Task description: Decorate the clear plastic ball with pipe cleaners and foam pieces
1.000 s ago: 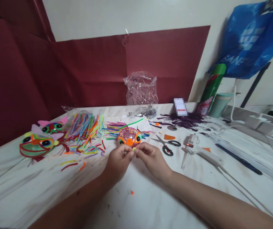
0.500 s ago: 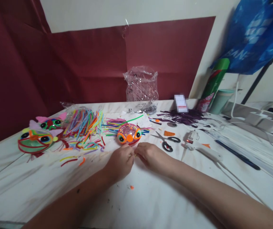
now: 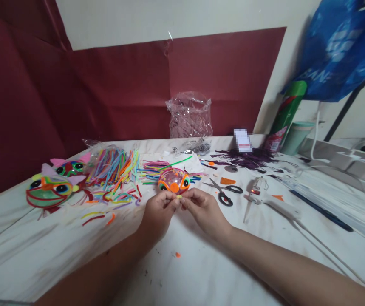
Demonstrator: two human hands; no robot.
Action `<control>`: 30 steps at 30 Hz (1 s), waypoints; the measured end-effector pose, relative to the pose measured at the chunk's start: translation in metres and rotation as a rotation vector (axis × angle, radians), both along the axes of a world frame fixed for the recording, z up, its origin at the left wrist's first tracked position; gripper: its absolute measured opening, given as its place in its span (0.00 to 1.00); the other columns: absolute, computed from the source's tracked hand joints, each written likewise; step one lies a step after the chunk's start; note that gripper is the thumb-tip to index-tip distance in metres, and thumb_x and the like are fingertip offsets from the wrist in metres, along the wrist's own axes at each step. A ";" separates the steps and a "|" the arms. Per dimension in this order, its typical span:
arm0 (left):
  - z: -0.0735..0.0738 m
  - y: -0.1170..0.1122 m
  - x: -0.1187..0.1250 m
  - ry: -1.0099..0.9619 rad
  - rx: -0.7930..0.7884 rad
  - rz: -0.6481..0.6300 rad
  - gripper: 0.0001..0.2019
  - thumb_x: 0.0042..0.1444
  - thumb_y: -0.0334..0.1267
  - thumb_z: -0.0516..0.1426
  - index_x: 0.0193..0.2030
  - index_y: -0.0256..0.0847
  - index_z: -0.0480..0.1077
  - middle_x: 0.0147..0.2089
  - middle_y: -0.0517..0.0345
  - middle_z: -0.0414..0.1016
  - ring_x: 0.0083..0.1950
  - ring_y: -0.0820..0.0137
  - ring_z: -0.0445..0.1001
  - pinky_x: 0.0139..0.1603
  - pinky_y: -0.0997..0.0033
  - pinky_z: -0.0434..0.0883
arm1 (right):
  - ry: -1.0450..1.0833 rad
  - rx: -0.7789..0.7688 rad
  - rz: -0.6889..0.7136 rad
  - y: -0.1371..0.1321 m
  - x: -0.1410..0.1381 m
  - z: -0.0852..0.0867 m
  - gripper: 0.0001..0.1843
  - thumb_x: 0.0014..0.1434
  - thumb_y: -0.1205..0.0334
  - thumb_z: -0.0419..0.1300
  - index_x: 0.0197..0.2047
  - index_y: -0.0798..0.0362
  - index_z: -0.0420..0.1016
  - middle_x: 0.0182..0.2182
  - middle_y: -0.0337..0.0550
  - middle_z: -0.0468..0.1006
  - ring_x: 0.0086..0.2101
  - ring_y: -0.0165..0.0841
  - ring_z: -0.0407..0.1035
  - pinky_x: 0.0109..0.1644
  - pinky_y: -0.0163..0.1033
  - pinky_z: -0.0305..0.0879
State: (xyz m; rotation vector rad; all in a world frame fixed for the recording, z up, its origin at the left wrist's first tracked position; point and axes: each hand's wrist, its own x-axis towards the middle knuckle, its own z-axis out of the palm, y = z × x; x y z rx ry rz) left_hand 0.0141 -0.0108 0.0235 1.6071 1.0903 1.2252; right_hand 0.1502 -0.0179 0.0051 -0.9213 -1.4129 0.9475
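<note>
A yellow piece (image 3: 179, 196) is sitting between both hands, just in front of the big-eyed ball (image 3: 179, 174). The left hand (image 3: 158, 212) is pinching it from one side and the right hand (image 3: 207, 210) from the other, each grip holding it narrowly. Right of the ball, open scissors (image 3: 219, 188) are lying on the surface (image 3: 207, 267), with a glue gun (image 3: 280, 207) resting farther right. Pipe cleaners (image 3: 112, 165) are spreading leftward, near two decorated heads (image 3: 47, 198). Behind, a clear bag (image 3: 190, 117) is standing upright.
</note>
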 end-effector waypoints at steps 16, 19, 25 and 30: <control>-0.004 0.008 -0.010 0.531 0.373 -0.077 0.06 0.49 0.33 0.50 0.22 0.40 0.63 0.24 0.60 0.66 0.29 0.70 0.66 0.32 0.72 0.62 | -0.745 0.374 0.109 0.009 0.026 0.013 0.08 0.55 0.70 0.51 0.29 0.55 0.70 0.27 0.43 0.73 0.27 0.30 0.65 0.31 0.34 0.60; -0.003 0.007 -0.010 0.491 0.378 -0.055 0.06 0.49 0.33 0.50 0.23 0.41 0.62 0.25 0.60 0.65 0.29 0.71 0.65 0.32 0.72 0.62 | -0.563 0.198 0.135 0.011 0.024 0.013 0.08 0.56 0.65 0.54 0.28 0.55 0.72 0.25 0.41 0.73 0.26 0.30 0.65 0.32 0.35 0.61; -0.002 0.003 -0.006 0.130 0.137 -0.029 0.09 0.52 0.42 0.52 0.27 0.39 0.64 0.24 0.61 0.68 0.27 0.73 0.66 0.30 0.74 0.64 | 0.070 -0.134 0.148 0.007 0.006 0.006 0.16 0.47 0.49 0.64 0.31 0.54 0.72 0.22 0.36 0.72 0.25 0.29 0.66 0.34 0.37 0.63; -0.002 -0.001 -0.002 0.071 0.125 -0.068 0.08 0.51 0.40 0.54 0.25 0.39 0.64 0.24 0.61 0.70 0.27 0.74 0.67 0.30 0.75 0.65 | 0.120 -0.080 0.062 -0.004 -0.003 0.003 0.15 0.49 0.49 0.62 0.28 0.53 0.70 0.23 0.37 0.71 0.27 0.29 0.65 0.35 0.37 0.62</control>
